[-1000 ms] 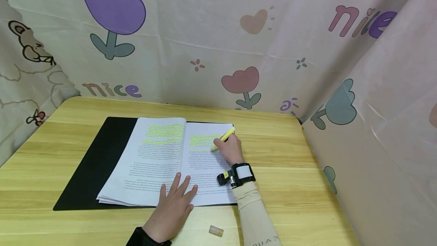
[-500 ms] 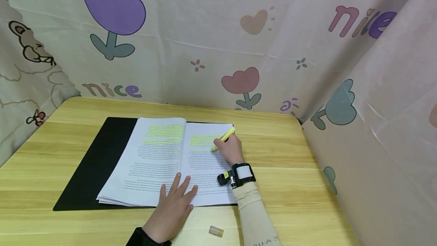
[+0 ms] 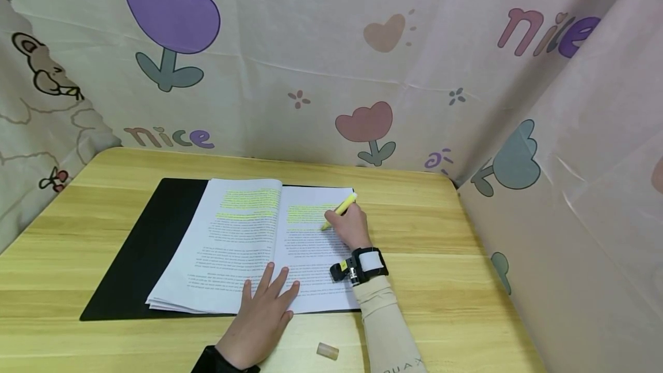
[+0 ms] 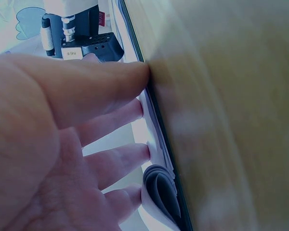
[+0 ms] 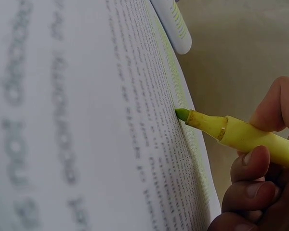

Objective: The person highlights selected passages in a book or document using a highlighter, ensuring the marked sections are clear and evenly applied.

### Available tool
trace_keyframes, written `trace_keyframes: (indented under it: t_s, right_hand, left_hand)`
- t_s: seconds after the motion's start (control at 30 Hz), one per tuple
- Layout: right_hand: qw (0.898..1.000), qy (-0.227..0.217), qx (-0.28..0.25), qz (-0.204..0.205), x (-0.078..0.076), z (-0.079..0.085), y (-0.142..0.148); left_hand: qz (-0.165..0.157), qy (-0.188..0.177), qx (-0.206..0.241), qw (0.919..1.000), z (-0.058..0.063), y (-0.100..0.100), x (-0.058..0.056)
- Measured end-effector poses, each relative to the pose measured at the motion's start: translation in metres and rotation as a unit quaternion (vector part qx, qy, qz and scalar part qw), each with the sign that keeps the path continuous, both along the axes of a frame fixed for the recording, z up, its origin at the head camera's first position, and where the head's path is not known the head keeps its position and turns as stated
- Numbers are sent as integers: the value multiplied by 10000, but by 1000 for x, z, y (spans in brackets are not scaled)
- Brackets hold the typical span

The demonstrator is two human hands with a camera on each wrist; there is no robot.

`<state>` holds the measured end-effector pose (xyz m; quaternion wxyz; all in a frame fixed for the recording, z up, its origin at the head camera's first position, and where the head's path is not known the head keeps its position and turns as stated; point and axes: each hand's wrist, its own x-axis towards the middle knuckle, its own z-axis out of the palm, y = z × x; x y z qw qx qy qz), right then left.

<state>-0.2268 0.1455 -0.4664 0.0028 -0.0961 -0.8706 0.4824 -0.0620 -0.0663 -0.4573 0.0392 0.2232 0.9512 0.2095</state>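
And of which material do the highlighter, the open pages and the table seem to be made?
Highlighter: probably plastic; smooth yellow barrel with soft sheen.
Open pages: matte white paper; thin printed sheets, bending at the fold.
Table: slightly glossy wood or wood-look laminate; streaked grain leaves it open.

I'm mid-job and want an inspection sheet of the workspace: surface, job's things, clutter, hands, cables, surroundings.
Surface: wooden table, pale grain.
Job's things: open papers on a black board; yellow highlighter, uncapped, tip at the right page; yellow lines on the upper part of both pages.
Clutter: small brownish cylinder lying on the table, below the papers.
Hands: left hand spread on the papers' lower edge; right hand grips the highlighter.
Cables: nothing seen.
Surroundings: printed cloth behind and at both sides.
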Motion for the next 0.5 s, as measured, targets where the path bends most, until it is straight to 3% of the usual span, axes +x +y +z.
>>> trace_keyframes:
  t_s: [0.5]
  right_hand:
    - [9999, 97, 53, -15, 0, 0, 1]
  left_hand:
    - [12, -2, -9, 10000, 0, 0, -1]
